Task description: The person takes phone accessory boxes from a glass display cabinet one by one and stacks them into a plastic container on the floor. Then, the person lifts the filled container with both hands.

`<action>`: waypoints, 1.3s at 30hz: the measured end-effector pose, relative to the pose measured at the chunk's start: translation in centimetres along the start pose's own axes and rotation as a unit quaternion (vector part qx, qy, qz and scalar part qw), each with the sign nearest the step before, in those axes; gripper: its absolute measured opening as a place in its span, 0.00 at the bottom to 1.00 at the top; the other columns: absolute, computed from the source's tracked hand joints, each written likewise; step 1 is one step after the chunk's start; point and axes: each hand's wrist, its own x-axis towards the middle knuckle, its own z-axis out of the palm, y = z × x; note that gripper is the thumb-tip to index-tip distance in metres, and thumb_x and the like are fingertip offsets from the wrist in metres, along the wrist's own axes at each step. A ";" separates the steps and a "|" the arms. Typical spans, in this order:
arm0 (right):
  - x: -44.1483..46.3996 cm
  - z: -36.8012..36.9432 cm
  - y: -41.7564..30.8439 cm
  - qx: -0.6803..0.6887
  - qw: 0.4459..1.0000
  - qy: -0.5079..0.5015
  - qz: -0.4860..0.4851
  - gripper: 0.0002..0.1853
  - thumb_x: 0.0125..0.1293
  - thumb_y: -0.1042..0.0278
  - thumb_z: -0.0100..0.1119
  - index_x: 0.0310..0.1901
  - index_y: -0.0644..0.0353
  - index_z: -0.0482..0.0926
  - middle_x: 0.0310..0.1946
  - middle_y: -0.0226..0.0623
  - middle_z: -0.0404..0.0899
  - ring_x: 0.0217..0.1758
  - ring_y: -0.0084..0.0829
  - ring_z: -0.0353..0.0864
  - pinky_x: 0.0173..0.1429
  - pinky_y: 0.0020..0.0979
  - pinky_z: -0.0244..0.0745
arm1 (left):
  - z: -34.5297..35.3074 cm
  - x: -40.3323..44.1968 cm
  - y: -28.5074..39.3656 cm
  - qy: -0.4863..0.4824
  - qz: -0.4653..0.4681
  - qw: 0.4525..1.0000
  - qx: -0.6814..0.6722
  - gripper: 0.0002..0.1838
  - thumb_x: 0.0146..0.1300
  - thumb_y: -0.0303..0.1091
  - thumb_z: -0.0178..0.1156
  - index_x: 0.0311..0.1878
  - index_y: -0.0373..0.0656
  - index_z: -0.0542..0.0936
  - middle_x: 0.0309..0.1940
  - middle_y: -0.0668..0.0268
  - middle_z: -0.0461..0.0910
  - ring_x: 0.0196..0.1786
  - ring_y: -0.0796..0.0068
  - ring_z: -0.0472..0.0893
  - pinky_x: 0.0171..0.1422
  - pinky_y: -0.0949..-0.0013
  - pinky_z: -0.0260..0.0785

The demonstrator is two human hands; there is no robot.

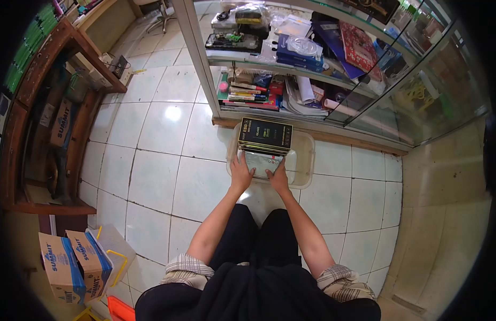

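Observation:
A row of flat black-and-gold boxes (266, 132), with "GLASS" printed on the front one, stands in a shallow clear plastic tub (307, 160) on the floor. Against the near side of these boxes is a pale, shiny flat packet (263, 162). My left hand (240, 172) grips the packet's left edge, its thumb on the near face. On the opposite edge, my right hand (279, 174) holds it the same way. The fingertips behind the packet are partly hidden, and I cannot tell whether they also touch the boxes.
A glass display cabinet (312, 67) with stationery and packets rises just beyond the tub. To the left is a wooden shelf unit (50, 206). Cardboard SUMMIT boxes (63, 267) stand at lower left. A pale wall panel (440, 214) bounds the right. White floor tiles (151, 176) lie between.

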 end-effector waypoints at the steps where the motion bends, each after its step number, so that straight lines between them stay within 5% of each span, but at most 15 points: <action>1: 0.1 0.2 0.5 -0.009 1.000 -0.011 0.016 0.49 0.53 0.63 0.62 0.64 0.75 0.38 0.60 0.64 0.54 0.64 0.52 0.57 0.66 0.35 0.55 | 0.4 -0.2 -0.3 0.018 0.015 0.999 0.023 0.44 0.48 0.39 0.65 0.64 0.34 0.52 0.58 0.38 0.55 0.59 0.39 0.57 0.64 0.49 0.49; 5: 1.9 -0.6 2.3 -0.009 0.997 -0.055 -0.053 0.51 0.52 0.58 0.62 0.64 0.75 0.35 0.61 0.67 0.50 0.64 0.56 0.56 0.66 0.40 0.55 | -1.0 -0.6 1.2 0.049 0.040 0.996 0.061 0.42 0.49 0.38 0.65 0.63 0.32 0.53 0.57 0.35 0.54 0.60 0.38 0.57 0.64 0.50 0.51; 7: 1.3 -2.7 0.3 -0.157 0.982 -0.097 -0.030 0.44 0.53 0.58 0.59 0.64 0.71 0.46 0.56 0.64 0.62 0.59 0.52 0.65 0.63 0.37 0.59 | -3.6 -0.7 2.7 0.044 0.072 0.994 0.064 0.40 0.49 0.38 0.64 0.63 0.34 0.55 0.56 0.37 0.58 0.58 0.40 0.61 0.62 0.52 0.54; 9: 2.8 -6.6 -0.2 -0.194 0.942 -0.253 -0.104 0.34 0.56 0.53 0.58 0.59 0.66 0.62 0.52 0.57 0.69 0.58 0.48 0.67 0.63 0.38 0.59 | -8.5 -0.2 5.5 0.035 0.102 0.992 0.072 0.38 0.50 0.39 0.63 0.62 0.36 0.58 0.55 0.39 0.62 0.55 0.42 0.64 0.60 0.53 0.57; 11: 1.9 -12.3 -6.1 -0.214 0.930 -0.265 -0.139 0.29 0.57 0.53 0.58 0.56 0.65 0.67 0.50 0.52 0.72 0.57 0.46 0.69 0.61 0.37 0.62 | -15.1 0.9 10.2 -0.103 0.064 0.992 0.043 0.26 0.55 0.38 0.60 0.56 0.39 0.67 0.48 0.50 0.73 0.50 0.55 0.74 0.54 0.61 0.66; 12: 0.5 -15.5 -10.3 -0.229 0.916 -0.287 -0.159 0.25 0.58 0.54 0.57 0.52 0.63 0.72 0.47 0.48 0.75 0.55 0.43 0.72 0.58 0.37 0.65 | -18.1 1.3 12.8 -0.091 0.073 0.992 0.044 0.26 0.55 0.38 0.60 0.56 0.39 0.67 0.48 0.50 0.73 0.50 0.55 0.74 0.54 0.61 0.66; 16: -1.3 -25.1 -24.9 -0.163 0.930 -0.141 -0.298 0.20 0.61 0.58 0.54 0.50 0.62 0.72 0.44 0.48 0.76 0.45 0.39 0.78 0.48 0.33 0.71 | -27.8 5.1 21.6 0.074 0.252 0.956 -0.132 0.15 0.60 0.34 0.55 0.49 0.41 0.74 0.39 0.60 0.79 0.42 0.70 0.80 0.46 0.69 0.70; 18: -1.4 -28.3 -31.5 -0.133 0.934 -0.053 -0.328 0.17 0.61 0.63 0.54 0.48 0.64 0.73 0.41 0.46 0.77 0.42 0.38 0.77 0.46 0.33 0.70 | -31.5 7.5 26.0 0.104 0.307 0.925 -0.196 0.12 0.60 0.31 0.55 0.45 0.37 0.75 0.38 0.58 0.78 0.42 0.65 0.79 0.46 0.68 0.70; 20: 0.0 -30.2 -36.4 -0.085 0.883 0.061 -0.458 0.14 0.60 0.67 0.54 0.45 0.64 0.75 0.39 0.45 0.77 0.39 0.39 0.77 0.44 0.32 0.70 | -33.8 10.1 29.5 0.134 0.366 0.885 -0.254 0.10 0.60 0.30 0.54 0.43 0.36 0.75 0.38 0.58 0.78 0.41 0.65 0.79 0.47 0.69 0.70; 23: 1.6 -32.1 -43.6 -0.064 0.843 0.110 -0.522 0.11 0.60 0.69 0.53 0.43 0.65 0.75 0.36 0.45 0.76 0.38 0.37 0.77 0.44 0.32 0.70 | -36.9 13.7 33.6 0.187 0.435 0.839 -0.268 0.09 0.59 0.28 0.54 0.42 0.36 0.76 0.37 0.58 0.78 0.41 0.66 0.79 0.48 0.69 0.69; 31: 7.5 -33.3 -56.6 0.011 0.774 0.166 -0.611 0.08 0.59 0.73 0.52 0.40 0.64 0.75 0.34 0.43 0.76 0.36 0.37 0.78 0.43 0.32 0.71 | -45.7 21.5 38.0 0.206 0.434 0.808 -0.341 0.10 0.63 0.30 0.51 0.46 0.39 0.74 0.41 0.64 0.77 0.45 0.78 0.76 0.51 0.73 0.68; 35: 11.8 -34.1 -61.5 0.008 0.760 0.203 -0.618 0.12 0.58 0.72 0.54 0.44 0.64 0.73 0.41 0.46 0.74 0.43 0.39 0.75 0.46 0.33 0.71 | -49.7 26.4 40.1 0.255 0.425 0.816 -0.297 0.15 0.62 0.31 0.53 0.51 0.37 0.70 0.45 0.60 0.74 0.49 0.72 0.74 0.52 0.70 0.68; 38: 17.4 -34.4 -64.9 -0.010 0.730 0.296 -0.616 0.23 0.55 0.70 0.58 0.53 0.64 0.66 0.51 0.52 0.66 0.54 0.46 0.67 0.56 0.37 0.65 | -50.8 33.7 41.6 0.307 0.414 0.802 -0.301 0.20 0.60 0.32 0.55 0.53 0.34 0.68 0.51 0.55 0.69 0.55 0.65 0.71 0.56 0.66 0.66; 39: 19.2 -34.5 -65.9 -0.008 0.761 0.321 -0.564 0.29 0.54 0.69 0.59 0.56 0.66 0.60 0.54 0.54 0.62 0.58 0.49 0.62 0.60 0.40 0.59 | -50.9 36.2 42.0 0.353 0.394 0.806 -0.265 0.21 0.57 0.31 0.56 0.53 0.34 0.67 0.50 0.52 0.67 0.55 0.59 0.69 0.58 0.62 0.63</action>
